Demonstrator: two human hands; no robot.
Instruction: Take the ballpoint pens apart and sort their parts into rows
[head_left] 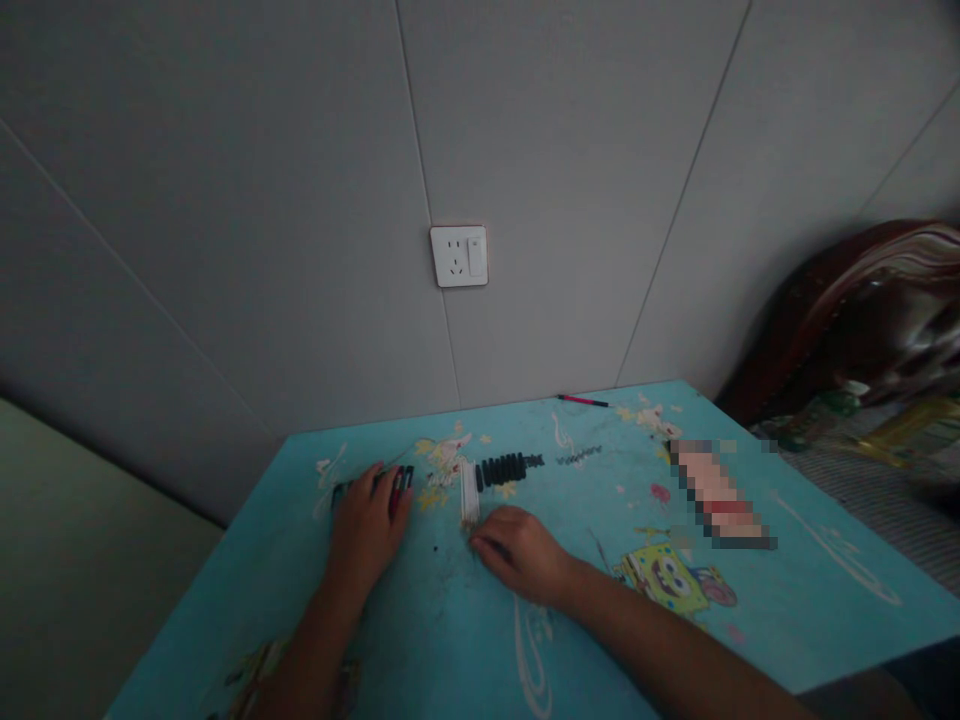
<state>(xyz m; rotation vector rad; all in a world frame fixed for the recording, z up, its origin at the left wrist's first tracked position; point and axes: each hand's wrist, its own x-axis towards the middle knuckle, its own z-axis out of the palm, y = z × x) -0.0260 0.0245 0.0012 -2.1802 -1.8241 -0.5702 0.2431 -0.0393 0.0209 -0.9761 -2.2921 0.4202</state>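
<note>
My left hand (371, 525) rests with its fingers spread over a row of dark, slim pieces (405, 478), partly covering them. A reddish-dark bit shows between thumb and forefinger. My right hand (525, 550) is closed in a pinch at the near end of a bundle of white thin sticks (469, 490) with brownish tips; what the fingertips hold is too small to make out. Beside the sticks lies a row of short black cylinders (501, 470), with small black pieces (534, 461) at its right end. Further right, small grey pieces (579, 456) form a line.
A pink-and-black pen-like stick (583, 400) lies near the table's back edge. A blurred-out pinkish object (720, 495) is at the right. The blue table (450, 640), printed with cartoons, meets a grey wall with a socket (459, 256). Bottles (832, 412) stand beyond its right edge.
</note>
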